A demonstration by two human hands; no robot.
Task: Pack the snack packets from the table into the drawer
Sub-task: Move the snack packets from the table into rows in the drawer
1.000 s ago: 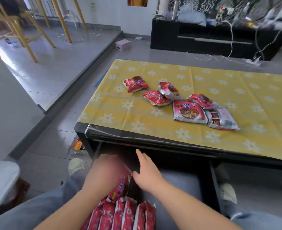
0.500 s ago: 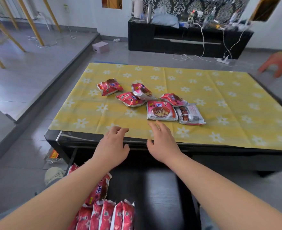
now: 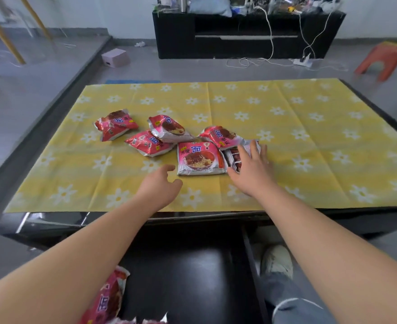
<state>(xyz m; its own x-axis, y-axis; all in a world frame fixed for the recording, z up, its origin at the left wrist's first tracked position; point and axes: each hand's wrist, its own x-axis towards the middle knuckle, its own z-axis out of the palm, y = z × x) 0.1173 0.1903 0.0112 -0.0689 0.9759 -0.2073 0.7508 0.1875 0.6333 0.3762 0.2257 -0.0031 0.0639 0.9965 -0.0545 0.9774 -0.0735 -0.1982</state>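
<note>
Several red snack packets lie on the yellow flowered tablecloth [image 3: 286, 127]. A flat red packet [image 3: 198, 157] sits nearest me, with a silvery packet [image 3: 233, 156] to its right. My right hand [image 3: 253, 170] is spread flat over that silvery packet, covering most of it. My left hand [image 3: 161, 184] hovers open just left of the flat red packet, holding nothing. Further left lie three more packets [image 3: 115, 125], [image 3: 149, 142], [image 3: 168, 128], and one [image 3: 220, 135] behind the flat one. The open black drawer [image 3: 188, 277] below the table edge holds a red packet [image 3: 108, 298] at its left.
The dark table edge [image 3: 52, 220] runs across in front of me. My leg and shoe [image 3: 277, 260] rest right of the drawer. A black TV cabinet [image 3: 246, 36], a pink box [image 3: 115, 57], cables and an orange stool [image 3: 384, 59] stand on the floor beyond.
Both hands have left the drawer and moved forward over the table. My right hand has reached the silvery packet; my left has come up beside the flat red packet.
</note>
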